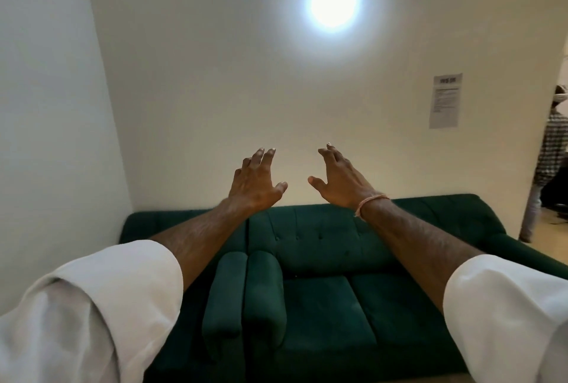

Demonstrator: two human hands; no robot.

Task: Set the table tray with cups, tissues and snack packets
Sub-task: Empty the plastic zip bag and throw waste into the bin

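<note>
The person's left hand [256, 181] and right hand [341, 179] are raised above a dark green velvet sofa [322, 290], each grip spread and holding nothing.

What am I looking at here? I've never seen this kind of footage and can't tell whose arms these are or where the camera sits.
The camera is worn on a person's head, so you see their own arms stretched forward. The left hand and right hand are raised with fingers spread, holding nothing. Below them is a green sofa against a white wall with a bright lamp and a paper notice. Another person stands at the right edge. No tray, cups, tissues or snack packets are in view.
</note>
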